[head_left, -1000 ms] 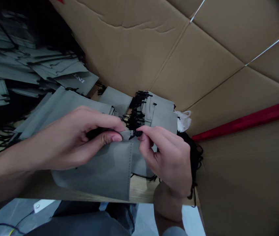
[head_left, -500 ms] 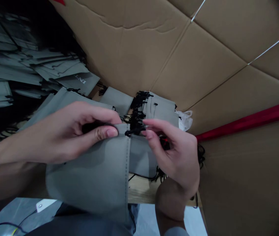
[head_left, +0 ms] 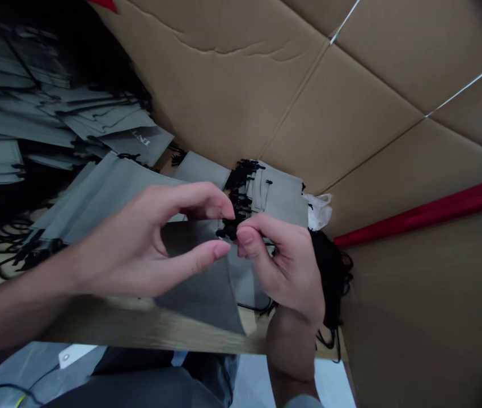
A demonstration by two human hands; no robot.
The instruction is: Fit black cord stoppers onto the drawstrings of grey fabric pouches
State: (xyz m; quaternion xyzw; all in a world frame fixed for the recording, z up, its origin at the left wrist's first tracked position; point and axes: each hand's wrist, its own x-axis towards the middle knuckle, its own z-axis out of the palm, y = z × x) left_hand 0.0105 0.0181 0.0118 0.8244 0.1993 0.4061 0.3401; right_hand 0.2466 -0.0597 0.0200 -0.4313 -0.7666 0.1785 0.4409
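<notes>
A grey drawstring pouch [head_left: 201, 283] hangs slanted in front of me, its black cord [head_left: 226, 228] bunched at the top right corner. My right hand [head_left: 283, 260] pinches that cord between thumb and fingers. To the left, my left hand [head_left: 156, 238] is open, thumb and fingers apart on either side of the pouch's top corner; whether a fingertip touches the cord I cannot tell. Behind my hands lies a stack of grey pouches [head_left: 283, 195] with black cord ends bunched along its left side. More grey pouches [head_left: 117, 187] lie behind my left hand.
A large heap of grey pouches [head_left: 7, 119] fills the left. Cardboard walls [head_left: 232, 96] rise behind and to the right, with a red strip [head_left: 428, 207] across one. A clear plastic bag [head_left: 320, 209] sits by the wall. The wooden table edge [head_left: 139, 326] runs in front of me.
My left hand has let go of the pouch's top edge and its fingers have spread. The pouch now hangs darker and tilted, while my right hand has shifted slightly left on the cord.
</notes>
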